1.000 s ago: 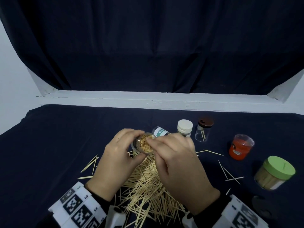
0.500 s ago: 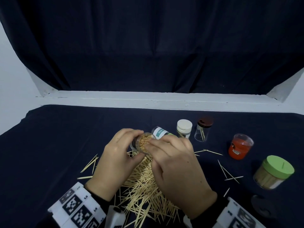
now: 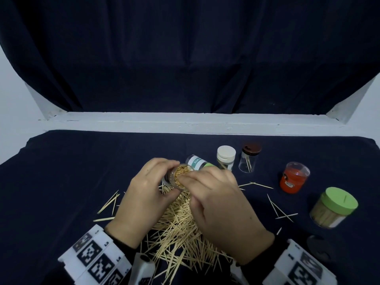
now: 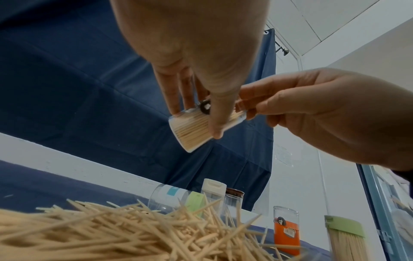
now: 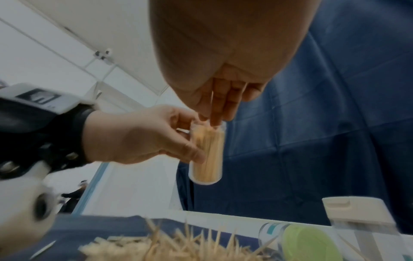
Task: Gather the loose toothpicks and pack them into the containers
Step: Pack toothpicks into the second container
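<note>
A: Clear plastic is what the small container is made of; it is gripped off the table by the left hand, thumb on one side and fingers curled round the other, and it is packed tight with toothpicks.

B: And the right hand?

A: It is brought to the container's open mouth, fingers drawn together in a pinch. A single toothpick is seen between them in the right wrist view, pointed down into the opening.

B: Where are the loose toothpicks found?

A: A heap is spread on the dark cloth directly beneath both hands, with strays scattered to the left and right of it.

B: What other containers are seen?

A: A clear tube with a teal label is laid on its side just behind the hands. Beside it a white-capped jar and a brown-lidded jar are stood upright, a few sticks being visible in the latter. Further right an orange jar is placed, and near the table's right edge a green-lidded jar, filled with toothpicks. A dark round lid is laid flat just in front of it.
</note>
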{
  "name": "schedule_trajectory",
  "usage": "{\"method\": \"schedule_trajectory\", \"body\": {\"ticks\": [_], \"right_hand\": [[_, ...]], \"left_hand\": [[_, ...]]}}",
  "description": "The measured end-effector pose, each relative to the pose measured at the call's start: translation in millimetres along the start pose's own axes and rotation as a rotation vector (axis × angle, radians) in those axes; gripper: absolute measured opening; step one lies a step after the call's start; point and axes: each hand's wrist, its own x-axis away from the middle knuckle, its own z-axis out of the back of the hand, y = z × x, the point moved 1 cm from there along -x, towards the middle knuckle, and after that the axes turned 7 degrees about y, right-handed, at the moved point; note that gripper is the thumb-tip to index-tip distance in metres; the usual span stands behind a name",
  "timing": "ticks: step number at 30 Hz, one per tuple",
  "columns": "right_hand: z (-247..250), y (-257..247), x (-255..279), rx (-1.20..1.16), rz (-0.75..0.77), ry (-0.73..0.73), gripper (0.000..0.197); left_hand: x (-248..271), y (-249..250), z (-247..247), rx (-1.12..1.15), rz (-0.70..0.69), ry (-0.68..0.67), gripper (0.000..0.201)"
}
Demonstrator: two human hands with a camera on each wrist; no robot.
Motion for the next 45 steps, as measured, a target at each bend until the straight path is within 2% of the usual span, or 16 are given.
{"method": "schedule_trajectory", "body": {"ticks": [3,4,5,7,9,11,13,15,18,20,27,32,34,39,45], "right_hand": [[9.8,17.2,-7.5,-0.118,-0.109,0.075,0.032],[14.5,26.0,-11.3,-0.152,-0.186,0.036,0.028],[19.1,35.6,-14.6,-0.167,-0.269,-0.080,0.024],[23.3,51.3,-14.6,-0.063,-0.346,-0.455,0.020],[23.8,57.8,-10.6,0.101,-0.295,-0.757,0.018],[21.3,52.7,-6.9,0.203,-0.252,-0.918,0.031],[12.8,45.8,-2.6,0.255,-0.207,-0.969,0.045],[2.4,38.2,0.5,0.274,-0.159,-0.987,0.051],[-10.5,30.2,2.0,0.276,-0.142,-1.055,0.039],[-14.3,30.1,1.3,0.263,-0.163,-1.028,0.023],[-16.3,49.7,6.8,0.128,-0.372,-0.888,0.015],[1.1,63.1,0.2,-0.106,-0.546,-0.666,0.009],[6.8,65.7,-1.3,-0.196,-0.612,-0.575,0.012],[5.3,70.0,3.6,-0.405,-0.813,-0.304,0.010],[10.9,61.8,0.4,-0.684,-0.909,-0.142,0.014]], "left_hand": [[-0.4,-4.3,3.3,-0.020,0.026,-0.027,0.052],[-0.2,-6.9,5.2,-0.035,0.039,-0.029,0.052],[0.2,-9.9,7.6,-0.051,0.053,-0.025,0.052],[1.4,-15.7,12.0,-0.077,0.074,-0.016,0.053],[2.4,-20.0,15.1,-0.085,0.094,-0.008,0.053],[2.4,-21.4,15.7,-0.081,0.108,0.001,0.051],[1.7,-21.0,15.2,-0.067,0.120,0.006,0.051],[1.4,-20.0,14.4,-0.050,0.131,0.010,0.050],[2.0,-19.1,14.4,-0.038,0.140,0.006,0.051],[2.6,-19.1,14.5,-0.031,0.137,0.003,0.050],[2.2,-19.3,12.5,-0.023,0.152,0.000,0.049],[1.5,-17.1,11.2,-0.020,0.155,-0.010,0.048],[1.4,-16.1,10.9,-0.017,0.156,-0.014,0.047],[0.4,-13.4,8.5,-0.004,0.141,-0.024,0.046],[0.6,-11.2,7.5,0.010,0.154,-0.068,0.047]]}}
